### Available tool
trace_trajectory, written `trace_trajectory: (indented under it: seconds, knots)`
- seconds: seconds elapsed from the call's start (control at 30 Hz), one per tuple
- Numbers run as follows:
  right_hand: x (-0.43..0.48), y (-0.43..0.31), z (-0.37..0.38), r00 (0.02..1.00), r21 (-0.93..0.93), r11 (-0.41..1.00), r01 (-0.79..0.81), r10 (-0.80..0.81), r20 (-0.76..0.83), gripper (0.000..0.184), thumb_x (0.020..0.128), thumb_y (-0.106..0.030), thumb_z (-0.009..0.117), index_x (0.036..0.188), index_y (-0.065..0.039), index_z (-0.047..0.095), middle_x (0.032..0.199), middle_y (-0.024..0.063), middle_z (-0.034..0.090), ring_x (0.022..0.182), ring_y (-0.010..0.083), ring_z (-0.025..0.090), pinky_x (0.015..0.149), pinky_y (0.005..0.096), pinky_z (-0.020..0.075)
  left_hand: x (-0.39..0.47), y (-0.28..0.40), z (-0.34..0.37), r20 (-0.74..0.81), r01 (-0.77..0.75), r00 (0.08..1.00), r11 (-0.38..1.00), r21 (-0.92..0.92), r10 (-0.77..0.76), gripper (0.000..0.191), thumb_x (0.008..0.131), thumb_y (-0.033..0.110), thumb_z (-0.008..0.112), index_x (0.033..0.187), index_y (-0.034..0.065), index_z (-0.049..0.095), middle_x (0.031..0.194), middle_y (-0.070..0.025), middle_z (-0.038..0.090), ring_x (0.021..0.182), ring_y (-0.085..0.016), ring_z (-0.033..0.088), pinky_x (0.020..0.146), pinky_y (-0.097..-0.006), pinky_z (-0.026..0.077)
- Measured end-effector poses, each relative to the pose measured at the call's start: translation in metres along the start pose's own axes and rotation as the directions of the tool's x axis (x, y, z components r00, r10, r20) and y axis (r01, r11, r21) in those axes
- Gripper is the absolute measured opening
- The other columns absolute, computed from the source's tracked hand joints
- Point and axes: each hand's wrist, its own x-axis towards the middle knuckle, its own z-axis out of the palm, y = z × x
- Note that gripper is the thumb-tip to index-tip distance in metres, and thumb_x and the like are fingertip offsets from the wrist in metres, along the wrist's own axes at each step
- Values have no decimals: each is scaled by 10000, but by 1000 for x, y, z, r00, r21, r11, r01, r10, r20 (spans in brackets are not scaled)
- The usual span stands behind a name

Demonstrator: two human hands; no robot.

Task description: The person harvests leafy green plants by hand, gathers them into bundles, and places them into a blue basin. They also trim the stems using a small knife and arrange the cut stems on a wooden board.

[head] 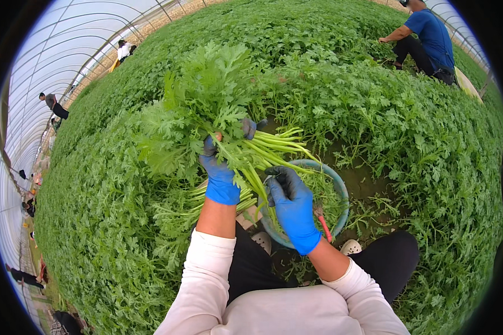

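My left hand (220,173), in a blue glove soiled at the fingers, grips a bunch of leafy chrysanthemum greens (209,92). Its leaves fan up and away, while the pale cut stems (276,146) point right. My right hand (291,201), gloved the same way, has its fingers curled beside the lower stems; whether they pinch one is hidden. Below the hands stands a round blue-green tub (344,190) holding loose leaf trimmings (325,188). A red-handled tool (325,227) leans inside it, its head partly covered. More cut stems (245,199) lie behind my left wrist.
Dense greens (109,209) grow on all sides under a plastic-film tunnel (79,25). A person in a blue shirt (431,37) crouches among plants at upper right. Several people are far left. My shoes (351,247) flank the tub on soil.
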Motion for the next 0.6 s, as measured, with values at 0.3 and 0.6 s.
trace_trajectory:
  seconds: [0.3, 0.6]
  knots:
    - [29, -18, -12, 888, -582, 697, 419, -447, 104, 377, 775, -50, 685, 1140, -68, 590, 1027, 100, 599, 736, 191, 587, 659, 289, 492, 0, -13, -1, -71, 42, 996, 972, -231, -60, 550, 793, 479, 582, 1063, 14, 464, 887, -78, 429, 799, -214, 400, 916, -393, 361]
    - [45, -25, -5, 776, -659, 486, 575, -580, 249, 410, 724, -107, 697, 1125, -98, 615, 980, 100, 583, 869, 297, 584, 730, 392, 492, -6, -25, 22, -157, 155, 967, 951, -266, -201, 665, 826, 550, 456, 1099, -56, 460, 970, -139, 495, 881, -272, 471, 1001, -465, 357]
